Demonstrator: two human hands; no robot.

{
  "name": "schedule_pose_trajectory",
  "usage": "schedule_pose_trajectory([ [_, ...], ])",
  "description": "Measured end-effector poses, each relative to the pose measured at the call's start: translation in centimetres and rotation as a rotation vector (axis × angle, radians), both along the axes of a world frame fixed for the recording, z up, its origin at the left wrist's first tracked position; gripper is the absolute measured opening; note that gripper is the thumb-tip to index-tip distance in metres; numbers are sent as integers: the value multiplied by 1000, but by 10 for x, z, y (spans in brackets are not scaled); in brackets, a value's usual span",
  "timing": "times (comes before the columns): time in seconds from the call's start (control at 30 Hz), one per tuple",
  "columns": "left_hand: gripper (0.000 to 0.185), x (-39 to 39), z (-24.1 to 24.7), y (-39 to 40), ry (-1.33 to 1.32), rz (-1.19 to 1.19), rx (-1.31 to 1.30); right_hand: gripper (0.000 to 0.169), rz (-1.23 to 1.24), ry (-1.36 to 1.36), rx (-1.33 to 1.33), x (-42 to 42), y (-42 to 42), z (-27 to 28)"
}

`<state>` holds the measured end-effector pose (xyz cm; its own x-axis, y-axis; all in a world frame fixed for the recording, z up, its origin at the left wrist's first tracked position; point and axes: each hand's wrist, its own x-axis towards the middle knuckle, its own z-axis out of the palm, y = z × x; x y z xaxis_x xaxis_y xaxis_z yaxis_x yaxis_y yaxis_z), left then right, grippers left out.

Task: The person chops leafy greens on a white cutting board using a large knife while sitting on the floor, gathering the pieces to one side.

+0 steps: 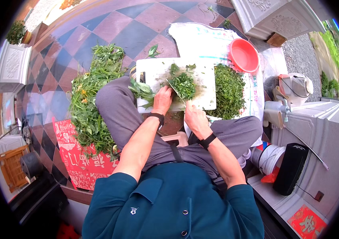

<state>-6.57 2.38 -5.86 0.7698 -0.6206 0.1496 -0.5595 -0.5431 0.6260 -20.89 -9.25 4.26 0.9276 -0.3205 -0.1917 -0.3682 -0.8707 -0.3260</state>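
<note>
A white cutting board [154, 64] lies in front of me, between and beyond my knees. My left hand [163, 98] presses on a bunch of leafy greens [142, 90] whose leaves spread over the board's left side. In my right hand [195, 115] is the handle of a knife [176, 91]. Its blade slants up and left across the board, close to my left fingers. Chopped greens [184, 85] are heaped just right of the blade. Beyond the board's right edge, a large pile of finely cut greens [229, 91] rests on a white woven sack [205, 40].
Uncut leafy vines [93, 86] sprawl over the tiled floor [136, 35] and a red mat [83, 167] at left. A red plastic basin [244, 56] sits on the sack. Rubber boots [272, 118], a wire spool [272, 159] and a black speaker [291, 168] stand at right.
</note>
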Motion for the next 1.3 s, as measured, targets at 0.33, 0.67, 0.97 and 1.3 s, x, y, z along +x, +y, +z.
schedule_pose_trajectory([
  [0.33,13,-4,27,-4,-354,-79,-46,10,-147,-136,150,57,0,-61],
  [0.67,12,-5,-2,6,-15,15,-3,7,20,-22,45,1,0,-3],
  [0.97,19,-7,22,4,-187,-135,57,10,-101,-185,104,45,6,-69],
  [1.3,26,-2,-2,7,62,-2,-40,14,-65,-124,74,14,-10,-19],
])
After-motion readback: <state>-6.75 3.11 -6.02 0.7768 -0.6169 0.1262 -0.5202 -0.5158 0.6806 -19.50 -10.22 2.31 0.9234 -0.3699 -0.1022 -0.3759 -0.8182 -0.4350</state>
